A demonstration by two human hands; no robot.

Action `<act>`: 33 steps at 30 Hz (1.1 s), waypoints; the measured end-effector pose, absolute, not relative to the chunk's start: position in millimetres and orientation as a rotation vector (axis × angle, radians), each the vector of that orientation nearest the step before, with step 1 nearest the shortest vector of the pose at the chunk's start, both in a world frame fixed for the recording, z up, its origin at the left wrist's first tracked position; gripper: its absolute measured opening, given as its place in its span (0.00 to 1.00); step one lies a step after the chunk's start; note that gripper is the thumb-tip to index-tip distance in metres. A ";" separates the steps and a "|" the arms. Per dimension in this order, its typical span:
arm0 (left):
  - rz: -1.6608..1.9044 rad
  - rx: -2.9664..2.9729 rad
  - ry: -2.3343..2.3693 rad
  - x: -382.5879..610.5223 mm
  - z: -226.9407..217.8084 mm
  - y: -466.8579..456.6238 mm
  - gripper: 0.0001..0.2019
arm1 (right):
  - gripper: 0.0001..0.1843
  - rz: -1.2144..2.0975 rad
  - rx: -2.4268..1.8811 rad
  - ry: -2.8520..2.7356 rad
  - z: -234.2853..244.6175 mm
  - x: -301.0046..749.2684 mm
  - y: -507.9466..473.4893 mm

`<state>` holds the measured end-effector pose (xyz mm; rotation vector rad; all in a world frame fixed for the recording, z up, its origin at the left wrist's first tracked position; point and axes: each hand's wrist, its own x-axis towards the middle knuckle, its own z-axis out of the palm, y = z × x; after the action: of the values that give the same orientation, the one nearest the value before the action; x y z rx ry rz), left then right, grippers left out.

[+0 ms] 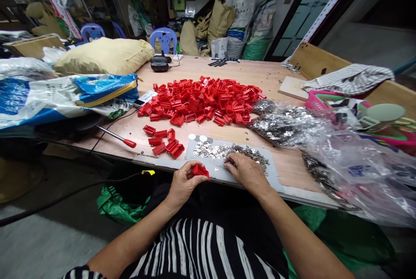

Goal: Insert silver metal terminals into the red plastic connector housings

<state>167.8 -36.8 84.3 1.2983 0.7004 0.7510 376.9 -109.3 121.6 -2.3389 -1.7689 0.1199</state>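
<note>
Between the thumb and fingers of my left hand (186, 182) is a red plastic housing (200, 170), held just over the table's front edge. My right hand (246, 170) reaches to the small metal pieces (250, 154) on a grey mat (274, 175), its thumb and fingertips pinched together. Whatever lies between those fingertips is too small to make out. Shinier flat metal pieces (208, 150) lie on the mat to the left. Several loose red housings (165, 142) lie left of the mat, and a large heap of them (204, 99) covers the table behind it.
A screwdriver-like tool with a red handle (129, 143) lies at the left. Plastic bags of metal parts (282, 125) and a pink basket (318, 101) crowd the right side. A printed sack (65, 97) and a tan sack (104, 56) fill the left. Green bags (121, 209) hang below the table.
</note>
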 end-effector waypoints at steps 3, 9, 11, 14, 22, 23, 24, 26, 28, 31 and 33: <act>0.753 1.315 0.703 167.8 85.5 -36.5 0.19 | 0.05 0.157 -2.308 -1.734 118.8 374.7 -108.0; 0.759 1.354 0.715 167.4 87.1 -36.2 0.19 | 0.10 0.862 -1.810 -1.246 123.5 379.2 -107.3; 0.763 1.381 0.727 167.7 88.0 -36.9 0.20 | 0.15 1.159 -1.609 -1.012 128.6 377.3 -108.7; 0.773 1.404 0.739 168.2 90.0 -38.1 0.20 | 0.19 1.383 -1.411 -0.738 134.6 372.1 -111.8; 0.814 1.403 0.714 167.4 94.1 -39.0 0.19 | 0.19 1.483 -1.258 -0.628 128.6 364.0 -116.7; 0.826 1.410 0.718 167.2 94.4 -38.9 0.19 | 0.18 1.417 -1.315 -0.706 128.0 362.9 -117.2; 0.838 1.423 0.721 167.0 94.7 -38.8 0.19 | 0.16 1.316 -1.391 -0.809 127.8 361.5 -117.9; 0.867 1.472 0.729 166.5 95.5 -38.7 0.18 | 0.13 1.036 -1.569 -1.053 129.3 357.4 -120.1; 0.901 1.569 0.741 165.7 96.3 -39.1 0.18 | 0.09 0.768 -1.713 -1.278 133.0 351.7 -123.2; 0.961 1.770 0.762 164.7 97.1 -40.8 0.17 | 0.05 0.535 -1.784 -1.506 139.6 341.6 -127.1; 1.010 1.899 0.750 164.3 97.3 -42.4 0.17 | 0.04 0.436 -1.767 -1.599 141.9 335.3 -128.0</act>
<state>164.3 -42.4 97.3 1.8985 0.7496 1.0097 335.3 -128.0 141.9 -1.7670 -1.5985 0.4360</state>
